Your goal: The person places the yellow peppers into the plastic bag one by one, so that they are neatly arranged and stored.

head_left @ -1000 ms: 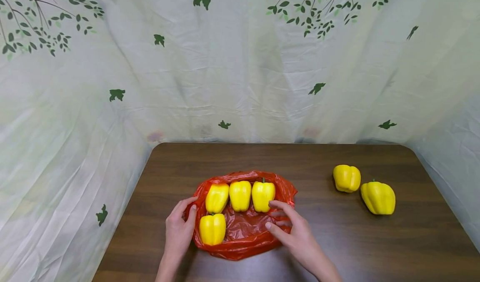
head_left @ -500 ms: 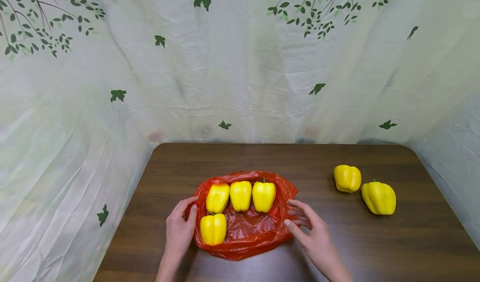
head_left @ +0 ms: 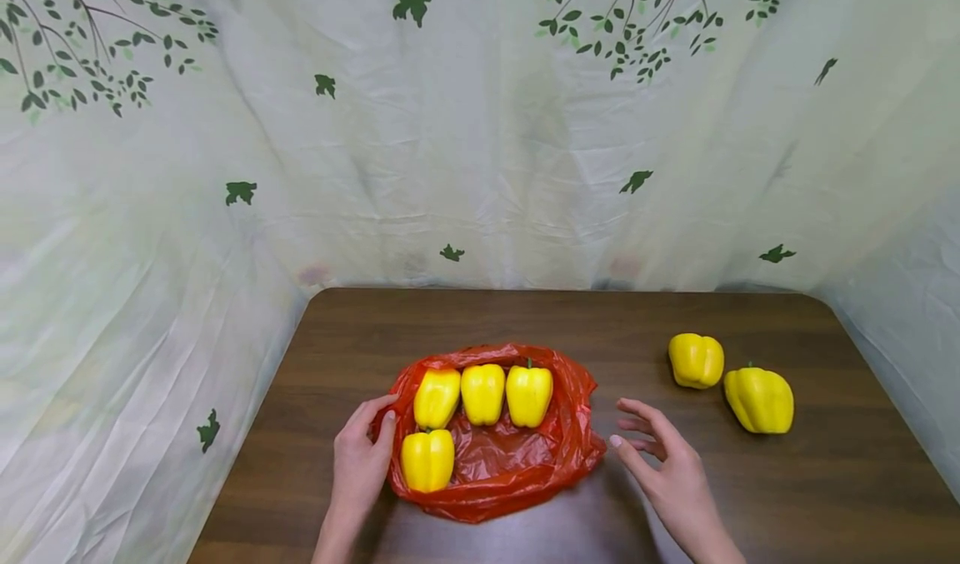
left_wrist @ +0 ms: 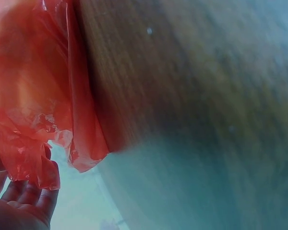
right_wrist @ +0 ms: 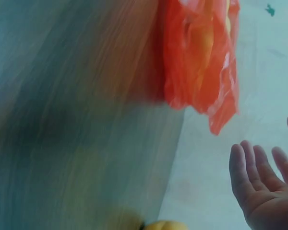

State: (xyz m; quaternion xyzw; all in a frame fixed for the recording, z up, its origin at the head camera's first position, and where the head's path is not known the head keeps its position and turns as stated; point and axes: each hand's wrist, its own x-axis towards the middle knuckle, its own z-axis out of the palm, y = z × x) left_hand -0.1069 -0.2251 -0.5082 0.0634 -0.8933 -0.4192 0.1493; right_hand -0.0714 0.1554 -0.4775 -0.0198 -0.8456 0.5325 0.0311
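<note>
A red plastic bag [head_left: 517, 487] lies open-mouthed on the table with several yellow bell peppers [head_left: 427, 461] inside. Three of them form a row along its far side, and another sits at the near left. My left hand [head_left: 358, 464] pinches the bag's left rim between thumb and fingers; the left wrist view shows crumpled red film [left_wrist: 33, 91] in its grasp. Off the bag's right side, my right hand [head_left: 671, 468] hovers with fingers loosely extended, holding nothing. A gap separates that hand from the bag's edge [right_wrist: 201, 67] in the right wrist view.
Two more yellow bell peppers, a farther one [head_left: 696, 361] and a nearer one [head_left: 759, 401], rest at the right on the brown wooden table [head_left: 622, 331]. A pale curtain [head_left: 525, 131] printed with leaves hangs behind the table and along its sides.
My right hand has drawn back to the right, from over the bag's mouth to its right rim, then off it. The bag's right rim has spread slightly rightward. My left hand stays in place.
</note>
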